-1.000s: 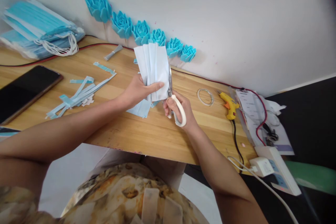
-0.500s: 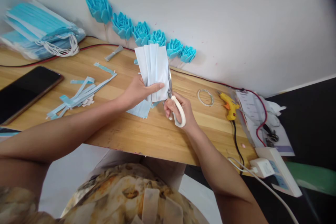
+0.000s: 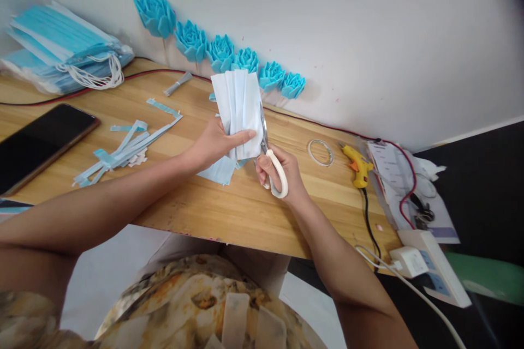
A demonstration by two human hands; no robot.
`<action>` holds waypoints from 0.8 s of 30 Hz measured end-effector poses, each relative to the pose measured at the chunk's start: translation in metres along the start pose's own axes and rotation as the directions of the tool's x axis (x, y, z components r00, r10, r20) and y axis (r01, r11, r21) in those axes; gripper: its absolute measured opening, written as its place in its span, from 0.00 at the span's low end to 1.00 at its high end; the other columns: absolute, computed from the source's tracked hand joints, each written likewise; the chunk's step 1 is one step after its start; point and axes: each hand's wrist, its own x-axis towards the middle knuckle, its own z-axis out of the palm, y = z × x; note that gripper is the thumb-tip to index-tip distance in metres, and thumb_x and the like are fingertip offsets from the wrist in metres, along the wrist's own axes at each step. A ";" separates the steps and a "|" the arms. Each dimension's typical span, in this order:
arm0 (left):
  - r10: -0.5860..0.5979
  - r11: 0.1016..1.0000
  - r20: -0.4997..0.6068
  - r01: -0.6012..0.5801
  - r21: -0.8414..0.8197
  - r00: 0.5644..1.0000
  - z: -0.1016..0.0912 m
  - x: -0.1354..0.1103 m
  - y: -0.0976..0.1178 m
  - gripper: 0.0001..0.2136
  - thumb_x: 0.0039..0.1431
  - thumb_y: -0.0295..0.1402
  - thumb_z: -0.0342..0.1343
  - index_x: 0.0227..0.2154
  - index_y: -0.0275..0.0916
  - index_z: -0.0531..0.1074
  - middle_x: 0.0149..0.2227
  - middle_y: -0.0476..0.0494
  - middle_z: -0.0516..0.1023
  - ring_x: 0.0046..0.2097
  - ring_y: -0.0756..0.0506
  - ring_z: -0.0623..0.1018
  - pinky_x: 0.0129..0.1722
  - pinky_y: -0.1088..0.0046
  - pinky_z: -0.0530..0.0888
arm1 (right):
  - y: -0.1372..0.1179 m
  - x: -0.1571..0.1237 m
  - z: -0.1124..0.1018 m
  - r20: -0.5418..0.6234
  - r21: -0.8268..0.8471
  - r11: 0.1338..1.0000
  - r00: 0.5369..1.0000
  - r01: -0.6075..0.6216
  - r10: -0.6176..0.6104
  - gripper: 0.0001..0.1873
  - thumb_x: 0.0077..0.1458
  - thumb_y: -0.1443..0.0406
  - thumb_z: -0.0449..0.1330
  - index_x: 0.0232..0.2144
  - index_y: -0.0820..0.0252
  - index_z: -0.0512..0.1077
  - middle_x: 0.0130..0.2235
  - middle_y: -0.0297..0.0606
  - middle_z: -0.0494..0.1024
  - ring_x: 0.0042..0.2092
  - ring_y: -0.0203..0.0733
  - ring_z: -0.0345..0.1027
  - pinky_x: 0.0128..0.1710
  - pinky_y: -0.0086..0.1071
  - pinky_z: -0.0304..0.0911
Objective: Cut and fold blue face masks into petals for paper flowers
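My left hand [image 3: 223,142] pinches a pleated pale-blue face mask piece [image 3: 239,103], thumb across its front, holding it upright above the table. White-handled scissors [image 3: 278,174] are gripped in my right hand [image 3: 282,172], fingers through the handles. Their blades lie along the right edge of the mask piece. Under my hands a flat pale-blue mask piece [image 3: 221,170] rests on the wood, partly covered. Cut blue strips [image 3: 118,155] lie in a loose pile left of my left hand.
Several blue folded flowers [image 3: 191,41] stand along the wall. Bagged masks [image 3: 65,46] and a phone [image 3: 45,142] are at left. To the right are a clear ring [image 3: 320,152], a yellow glue gun [image 3: 358,166], papers [image 3: 393,180] and a power strip [image 3: 436,267] with cables.
The scissor blades have shifted slightly in against the mask piece's right edge, which looks a little narrower at the top. Both hands keep nearly the same place.
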 end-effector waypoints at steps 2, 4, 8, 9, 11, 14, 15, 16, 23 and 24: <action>0.013 1.000 0.003 -0.013 -0.022 1.000 0.000 0.000 0.000 0.21 0.49 0.44 0.67 0.43 0.37 0.77 0.40 0.39 0.82 0.45 0.36 0.81 0.39 0.64 0.79 | 0.001 0.000 -0.001 -0.004 0.003 1.000 1.000 0.002 -0.002 0.24 0.51 0.45 0.66 0.26 0.58 0.67 0.20 0.26 0.67 0.17 0.28 0.59 0.15 0.26 0.56; 0.024 0.998 0.005 -0.024 -0.055 1.000 -0.001 0.000 0.001 0.22 0.50 0.46 0.66 0.42 0.36 0.77 0.40 0.38 0.82 0.45 0.36 0.81 0.40 0.63 0.80 | 0.003 0.000 -0.002 0.000 -0.003 1.000 1.000 0.002 -0.002 0.23 0.52 0.46 0.66 0.26 0.58 0.68 0.21 0.26 0.67 0.17 0.28 0.59 0.15 0.25 0.56; 0.055 0.986 -0.002 -0.055 -0.157 0.998 -0.005 0.003 0.005 0.24 0.53 0.50 0.64 0.43 0.34 0.76 0.41 0.36 0.82 0.45 0.35 0.81 0.42 0.61 0.80 | 0.007 0.001 -0.003 0.008 -0.016 1.000 1.000 -0.001 0.001 0.23 0.52 0.46 0.65 0.26 0.58 0.68 0.21 0.26 0.67 0.18 0.27 0.58 0.15 0.25 0.56; 0.058 0.982 -0.005 -0.058 -0.182 0.998 -0.006 0.004 0.006 0.24 0.52 0.50 0.64 0.43 0.34 0.76 0.42 0.36 0.82 0.45 0.35 0.81 0.42 0.61 0.80 | 0.007 0.001 -0.003 0.008 -0.015 1.000 1.000 -0.002 0.002 0.23 0.51 0.45 0.65 0.26 0.58 0.68 0.21 0.26 0.67 0.18 0.27 0.58 0.15 0.25 0.55; 0.050 0.976 -0.016 -0.052 -0.213 0.999 -0.008 0.006 0.007 0.24 0.51 0.49 0.66 0.43 0.34 0.76 0.42 0.36 0.82 0.45 0.35 0.81 0.42 0.61 0.80 | 0.007 0.001 -0.002 0.014 -0.017 1.000 1.000 -0.016 0.016 0.24 0.51 0.45 0.66 0.27 0.58 0.68 0.21 0.26 0.67 0.18 0.27 0.58 0.16 0.25 0.55; 0.024 0.977 -0.042 -0.033 -0.209 0.999 -0.008 0.007 0.006 0.23 0.47 0.46 0.68 0.41 0.35 0.76 0.41 0.36 0.82 0.44 0.36 0.81 0.42 0.60 0.80 | 0.003 -0.001 -0.002 0.057 -0.015 0.998 0.997 -0.054 0.054 0.25 0.50 0.44 0.66 0.27 0.58 0.67 0.22 0.27 0.67 0.19 0.28 0.58 0.17 0.25 0.55; 0.020 0.979 -0.048 -0.030 -0.203 0.999 -0.009 0.007 0.005 0.23 0.47 0.46 0.69 0.40 0.35 0.77 0.41 0.37 0.82 0.44 0.36 0.81 0.41 0.60 0.80 | 0.002 -0.001 -0.002 0.077 -0.018 0.998 0.995 -0.059 0.060 0.25 0.50 0.44 0.66 0.28 0.58 0.66 0.22 0.27 0.67 0.20 0.28 0.59 0.17 0.26 0.56; 0.019 0.980 -0.051 -0.028 -0.197 0.999 -0.009 0.007 0.004 0.22 0.47 0.46 0.69 0.40 0.35 0.77 0.41 0.37 0.82 0.44 0.36 0.81 0.42 0.60 0.80 | 0.000 -0.001 -0.003 0.095 -0.027 0.998 0.994 -0.057 0.059 0.26 0.50 0.43 0.65 0.28 0.58 0.66 0.23 0.28 0.67 0.20 0.29 0.59 0.18 0.26 0.57; -0.004 0.992 -0.060 -0.004 -0.126 0.998 -0.007 0.004 0.005 0.20 0.48 0.44 0.68 0.39 0.36 0.76 0.40 0.37 0.82 0.44 0.35 0.81 0.39 0.61 0.80 | 0.003 0.001 -0.007 0.122 -0.072 0.997 0.992 -0.029 0.037 0.28 0.49 0.40 0.64 0.31 0.58 0.66 0.26 0.30 0.69 0.23 0.30 0.61 0.21 0.27 0.60; -0.010 0.994 -0.048 0.005 -0.113 0.999 -0.006 0.004 0.006 0.19 0.48 0.43 0.68 0.39 0.36 0.76 0.39 0.37 0.82 0.43 0.35 0.82 0.38 0.61 0.80 | 0.004 0.001 -0.007 0.127 -0.071 0.997 0.991 -0.025 0.034 0.28 0.50 0.40 0.64 0.32 0.58 0.67 0.26 0.30 0.69 0.23 0.30 0.62 0.22 0.27 0.60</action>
